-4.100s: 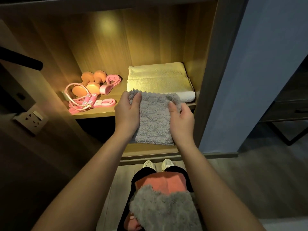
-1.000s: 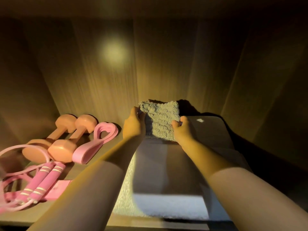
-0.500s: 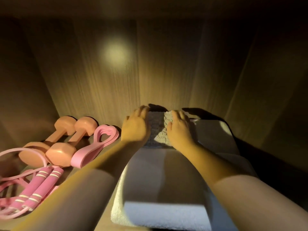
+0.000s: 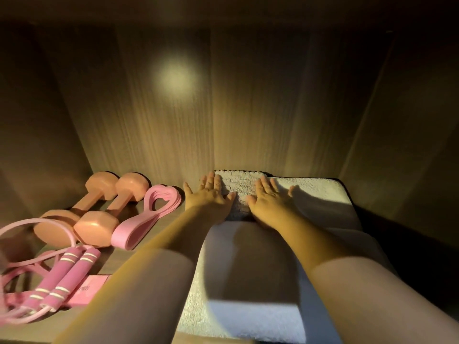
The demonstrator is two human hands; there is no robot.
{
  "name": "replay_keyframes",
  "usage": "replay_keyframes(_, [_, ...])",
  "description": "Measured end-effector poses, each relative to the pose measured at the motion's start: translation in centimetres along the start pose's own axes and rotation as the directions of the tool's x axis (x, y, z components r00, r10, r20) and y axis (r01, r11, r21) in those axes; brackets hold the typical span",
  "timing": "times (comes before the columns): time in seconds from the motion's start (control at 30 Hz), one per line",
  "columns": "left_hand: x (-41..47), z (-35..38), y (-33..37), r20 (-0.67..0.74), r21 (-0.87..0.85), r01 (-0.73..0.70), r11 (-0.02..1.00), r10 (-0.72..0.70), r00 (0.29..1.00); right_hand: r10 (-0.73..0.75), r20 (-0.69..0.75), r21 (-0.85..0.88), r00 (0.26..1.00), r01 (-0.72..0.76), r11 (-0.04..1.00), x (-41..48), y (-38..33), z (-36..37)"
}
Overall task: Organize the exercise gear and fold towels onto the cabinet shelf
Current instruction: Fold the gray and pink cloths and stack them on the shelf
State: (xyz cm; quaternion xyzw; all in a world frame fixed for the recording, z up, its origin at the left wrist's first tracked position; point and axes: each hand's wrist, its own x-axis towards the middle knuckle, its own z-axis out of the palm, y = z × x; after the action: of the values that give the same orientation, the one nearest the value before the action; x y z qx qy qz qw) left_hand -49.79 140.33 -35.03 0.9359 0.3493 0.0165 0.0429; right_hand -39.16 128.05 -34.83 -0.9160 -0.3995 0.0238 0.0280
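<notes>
A small folded grey towel (image 4: 239, 192) lies at the back of a larger folded white towel (image 4: 250, 311) on the wooden cabinet shelf (image 4: 116, 256). My left hand (image 4: 208, 198) lies flat on the grey towel's left part, fingers straight and spread. My right hand (image 4: 269, 202) presses flat on its right part. To the left stand two orange dumbbells (image 4: 92, 212), a pink heart-shaped resistance band (image 4: 149, 214) and a pink jump rope (image 4: 57, 281).
The cabinet's back panel (image 4: 173, 115) rises right behind the towels. The right side wall (image 4: 402, 157) stands close to the white towel's edge. A pink flat packet (image 4: 85, 291) lies under the jump rope handles.
The grey towel went from held upright to laid flat on the white towel. Both hands let go of it and spread flat on top.
</notes>
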Motion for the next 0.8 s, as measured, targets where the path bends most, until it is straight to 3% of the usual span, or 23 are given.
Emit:
replay_keyframes(0.1, [-1.2, -1.1, 0.0, -0.045, 0.005, 0.085, 0.996, -0.085, 0.995, 0.145, -0.019, 0.073, 0.989, -0.143, 0.987, -1.2, 0.6, -1.1])
replay_keyframes(0.27, [-5.3, -3.1, -0.2, -0.096, 0.093, 0.006, 0.996, 0.003, 0.995, 0.070, -0.136, -0.051, 0.988, -0.078, 0.996, -5.7, 1.5, -3.4])
replay_keyframes(0.4, [-10.8, -5.1, 0.3, -0.077, 0.093, -0.020, 0.995, 0.027, 0.997, 0.032, -0.109, -0.095, 0.993, -0.043, 0.995, -11.2, 1.2, -5.5])
replay_keyframes(0.5, [-15.8, -6.1, 1.1, -0.012, 0.162, -0.020, 0.987, 0.022, 1.000, 0.046, -0.009, -0.104, 0.999, -0.047, 0.993, -15.9, 0.9, -6.8])
replay_keyframes(0.6, [-21.1, -6.2, 1.5, 0.000, 0.027, 0.000, 1.000, 0.000, 1.000, 0.046, 0.068, -0.054, 0.997, -0.042, 0.998, -21.0, 0.8, -7.5])
replay_keyframes(0.8, [-36.1, -4.3, 1.3, -0.026, -0.312, -0.006, 0.950, -0.002, 1.000, -0.121, 0.037, 0.105, 0.992, 0.116, 0.988, -36.2, 0.0, -5.3])
